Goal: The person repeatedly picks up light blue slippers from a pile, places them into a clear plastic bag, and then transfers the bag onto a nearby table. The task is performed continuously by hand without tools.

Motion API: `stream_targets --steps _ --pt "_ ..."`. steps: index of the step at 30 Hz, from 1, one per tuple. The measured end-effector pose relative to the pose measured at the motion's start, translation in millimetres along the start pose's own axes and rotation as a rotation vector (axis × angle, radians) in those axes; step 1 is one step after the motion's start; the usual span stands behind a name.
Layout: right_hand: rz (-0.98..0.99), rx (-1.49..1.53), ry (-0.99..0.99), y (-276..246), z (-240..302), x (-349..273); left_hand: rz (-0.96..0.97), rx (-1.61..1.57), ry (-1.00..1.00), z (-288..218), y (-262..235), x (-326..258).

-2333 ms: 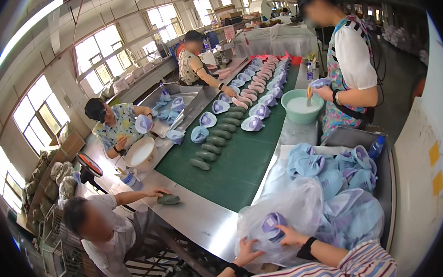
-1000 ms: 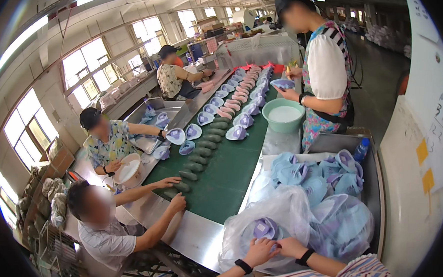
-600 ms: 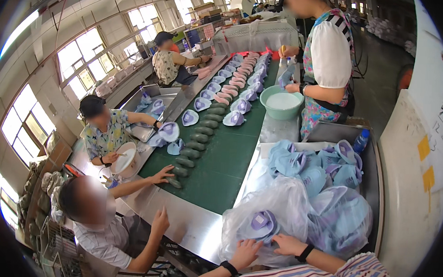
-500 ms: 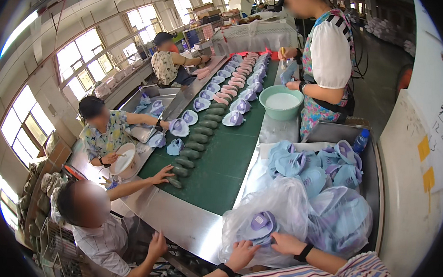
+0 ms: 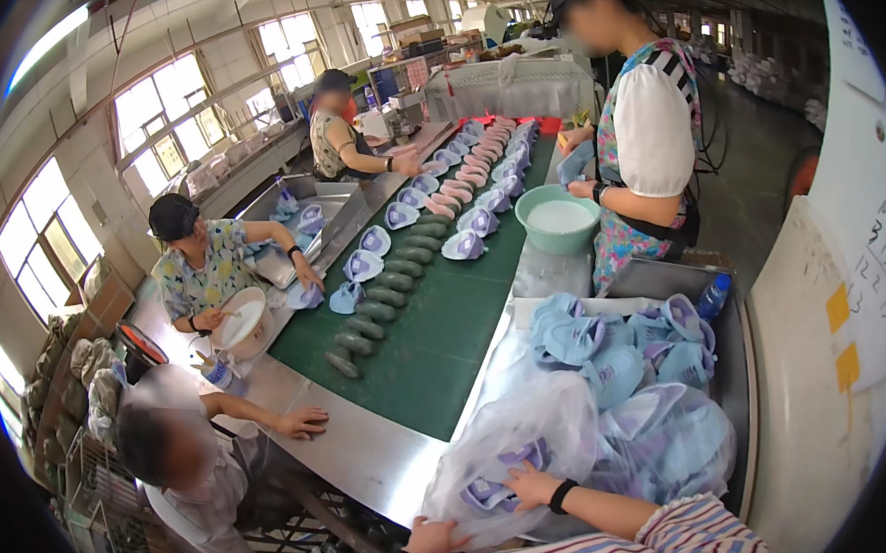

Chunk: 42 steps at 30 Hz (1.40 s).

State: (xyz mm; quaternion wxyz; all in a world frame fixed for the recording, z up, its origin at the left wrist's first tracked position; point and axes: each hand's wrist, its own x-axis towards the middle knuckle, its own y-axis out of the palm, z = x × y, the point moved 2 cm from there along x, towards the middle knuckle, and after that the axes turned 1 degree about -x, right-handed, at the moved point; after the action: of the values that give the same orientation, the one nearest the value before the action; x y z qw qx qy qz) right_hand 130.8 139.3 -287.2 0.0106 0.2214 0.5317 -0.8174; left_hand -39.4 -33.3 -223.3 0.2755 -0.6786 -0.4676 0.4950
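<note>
A clear plastic bag point(image 5: 556, 415) holding blue and purple shoe uppers point(image 5: 487, 493) lies at the near end of the metal table. My right hand point(image 5: 534, 488) is in the mouth of this bag, fingers spread and touching the uppers. At the bag's near left edge, my left hand point(image 5: 435, 540) has its fingers closed on the plastic. To the right, a second filled plastic bag point(image 5: 670, 444) rests against a pile of loose uppers point(image 5: 609, 350).
Green conveyor belt point(image 5: 428, 376) carries grey shoe lasts point(image 5: 393, 281), pink pieces and uppers in rows. Co-workers stand along the left side; one co-worker's hand point(image 5: 302, 422) rests on the metal edge. At right, another person stands by a green basin point(image 5: 558, 220). A blue bottle point(image 5: 713, 297) stands behind the pile.
My left hand has moved down and left onto the bag's edge. My right hand has shifted left over the uppers. The nearest co-worker's hand has left the lasts for the metal edge.
</note>
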Motion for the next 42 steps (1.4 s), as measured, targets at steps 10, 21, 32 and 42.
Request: stream_targets --steps 10,21,32,42 --pt "0.045 -0.257 0.29 11 52 36 -0.491 -0.471 -0.096 18 28 89" --pt "-0.313 0.423 0.089 -60 -35 -13 -0.579 -0.584 -0.146 81 75 77" --pt "-0.701 2.295 -0.442 -80 -73 -122 -0.121 -0.314 0.048 6 29 73" --pt "-0.63 2.105 -0.485 -91 -13 -103 -0.137 -2.271 0.436 -97 -77 80"
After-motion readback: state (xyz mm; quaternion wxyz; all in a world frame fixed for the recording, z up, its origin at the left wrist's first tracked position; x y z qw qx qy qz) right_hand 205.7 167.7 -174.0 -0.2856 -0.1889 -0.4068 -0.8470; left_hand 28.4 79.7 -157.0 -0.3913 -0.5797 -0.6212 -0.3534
